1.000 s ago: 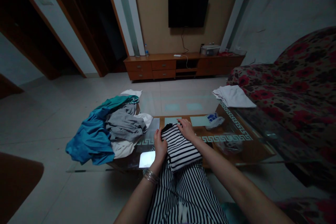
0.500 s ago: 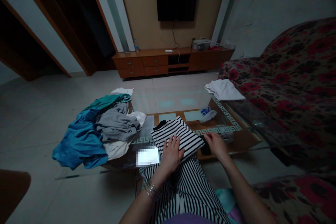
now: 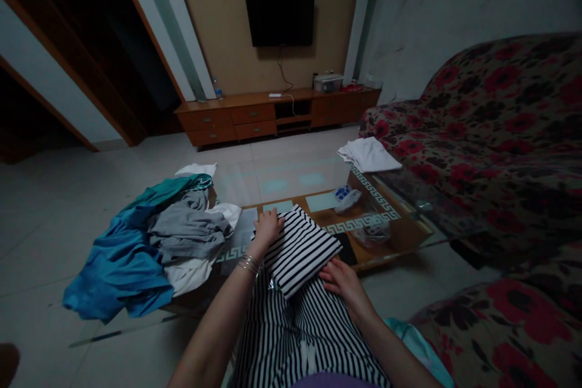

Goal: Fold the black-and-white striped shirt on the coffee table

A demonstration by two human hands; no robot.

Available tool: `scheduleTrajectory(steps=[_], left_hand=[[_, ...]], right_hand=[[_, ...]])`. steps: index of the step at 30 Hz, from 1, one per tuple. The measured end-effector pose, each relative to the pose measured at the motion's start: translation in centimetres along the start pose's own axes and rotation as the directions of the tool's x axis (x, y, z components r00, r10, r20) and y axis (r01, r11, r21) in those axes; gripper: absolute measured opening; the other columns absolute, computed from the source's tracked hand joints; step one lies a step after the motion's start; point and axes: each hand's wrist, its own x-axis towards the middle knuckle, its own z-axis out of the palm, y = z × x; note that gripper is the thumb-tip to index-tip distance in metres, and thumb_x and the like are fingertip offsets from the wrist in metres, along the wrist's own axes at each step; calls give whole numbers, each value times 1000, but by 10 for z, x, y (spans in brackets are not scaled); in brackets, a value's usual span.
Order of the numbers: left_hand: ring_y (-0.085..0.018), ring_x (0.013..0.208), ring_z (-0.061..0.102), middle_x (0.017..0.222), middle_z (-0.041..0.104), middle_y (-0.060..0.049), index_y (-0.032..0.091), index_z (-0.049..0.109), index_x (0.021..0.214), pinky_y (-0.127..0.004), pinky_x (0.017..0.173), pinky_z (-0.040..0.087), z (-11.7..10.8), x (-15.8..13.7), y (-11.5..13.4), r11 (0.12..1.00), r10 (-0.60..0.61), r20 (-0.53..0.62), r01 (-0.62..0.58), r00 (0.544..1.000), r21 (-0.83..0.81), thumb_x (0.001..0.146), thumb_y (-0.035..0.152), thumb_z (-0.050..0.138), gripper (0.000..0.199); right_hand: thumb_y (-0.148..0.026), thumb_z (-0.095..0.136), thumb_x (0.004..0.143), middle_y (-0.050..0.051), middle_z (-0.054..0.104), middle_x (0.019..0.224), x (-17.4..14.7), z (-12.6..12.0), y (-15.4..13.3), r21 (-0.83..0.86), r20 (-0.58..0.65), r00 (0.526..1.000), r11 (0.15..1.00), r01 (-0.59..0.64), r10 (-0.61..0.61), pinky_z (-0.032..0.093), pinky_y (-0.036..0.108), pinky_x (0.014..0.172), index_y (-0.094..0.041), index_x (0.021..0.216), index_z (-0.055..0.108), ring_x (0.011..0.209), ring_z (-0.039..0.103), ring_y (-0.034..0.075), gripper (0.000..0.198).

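Observation:
A folded black-and-white striped shirt [image 3: 302, 248] rests over my lap at the near edge of the glass coffee table [image 3: 409, 242]. My left hand [image 3: 269, 229] has its fingers closed on the shirt's far left corner, hiding the dark collar. At the near right edge, my right hand [image 3: 340, 279] grips the cloth with bent fingers, its thumb side out of clear view. Below the shirt are my striped trousers [image 3: 313, 321], in a similar pattern. A small bright glint shows beneath the shirt's left edge.
Left on the table lies a heap of clothes: a blue garment [image 3: 122, 267], a grey garment [image 3: 188, 224] and white cloth. A folded white cloth [image 3: 370, 154] sits at the far right corner. A plastic bag [image 3: 348, 199] shows near the middle. A floral sofa [image 3: 491, 109] stands right.
My left hand has moved from flat on the shirt to its far left corner. My right hand has come nearer, to the lower right edge. The shirt now covers most of the bright screen.

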Motion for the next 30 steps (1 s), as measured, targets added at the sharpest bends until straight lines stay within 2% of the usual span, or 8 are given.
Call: scheduleTrajectory(steps=[2, 5, 10, 13, 16, 20, 25, 30], left_hand=[[-32, 113, 54, 120, 60, -20, 11, 62, 111, -44, 96, 41, -7, 18, -11, 998, -55, 149, 60, 987, -28, 81, 32, 60, 36], [-25, 91, 63, 102, 68, -14, 13, 68, 95, -31, 80, 48, -15, 40, -21, 997, -14, 289, 34, 957, -63, 66, 24, 71, 31], [-29, 73, 65, 81, 71, -14, 9, 69, 77, -36, 70, 49, -19, 61, -13, 997, -18, 437, 47, 899, -56, 49, 10, 72, 28], [-29, 84, 65, 92, 72, -12, 11, 70, 87, -35, 78, 49, -23, 62, -7, 994, 46, 441, 4, 896, -111, 53, 11, 68, 34], [-23, 100, 62, 113, 68, -9, 16, 66, 109, -30, 90, 47, -33, 60, -5, 972, 146, 421, -51, 895, -227, 62, 15, 62, 48], [-21, 111, 58, 125, 62, -8, 19, 61, 121, -31, 98, 44, -47, 66, 5, 855, 280, 477, 10, 833, -519, 67, 17, 61, 54], [-22, 111, 59, 120, 65, -7, 22, 62, 121, -35, 96, 46, -53, 111, 65, 778, 376, 524, 47, 764, -626, 69, 17, 63, 52], [-21, 96, 64, 106, 71, -5, 18, 67, 115, -33, 88, 50, -58, 207, 172, 749, 498, 490, -70, 715, -659, 69, 8, 65, 47]], right_hand=[[-44, 65, 79, 10, 69, 97, 10, -2, -5, -34, -12, 1000, 999, 2, -2, 52, 20, 56, -18, 106, 56, 81, 69, 16, 39], [-45, 60, 83, 6, 68, 81, 32, -3, -14, -128, -61, 997, 991, 39, -47, 46, 17, 46, -17, 100, 54, 61, 66, 12, 33], [-39, 57, 83, 5, 66, 72, 65, 7, -24, -437, -24, 993, 895, 92, -114, 43, 21, 44, -16, 84, 55, 53, 62, 14, 23], [-36, 64, 74, 9, 70, 87, 72, 16, -25, -570, -34, 952, 788, 233, -306, 53, 30, 65, -18, 86, 59, 79, 67, 22, 22], [-31, 63, 70, 12, 69, 98, 77, 17, -34, -615, -112, 891, 735, 286, -441, 52, 36, 81, -19, 93, 60, 94, 65, 26, 26], [-28, 58, 71, 12, 67, 103, 93, -11, -65, -566, -100, 829, 716, 408, -551, 51, 36, 85, -19, 101, 57, 97, 63, 26, 32], [-28, 58, 73, 8, 66, 112, 131, -75, -116, -375, -21, 817, 762, 528, -576, 50, 35, 89, -21, 105, 56, 102, 62, 21, 33], [-30, 63, 71, 9, 63, 120, 188, -125, -187, -188, -95, 781, 782, 595, -617, 45, 39, 99, -20, 111, 55, 108, 60, 21, 42]])
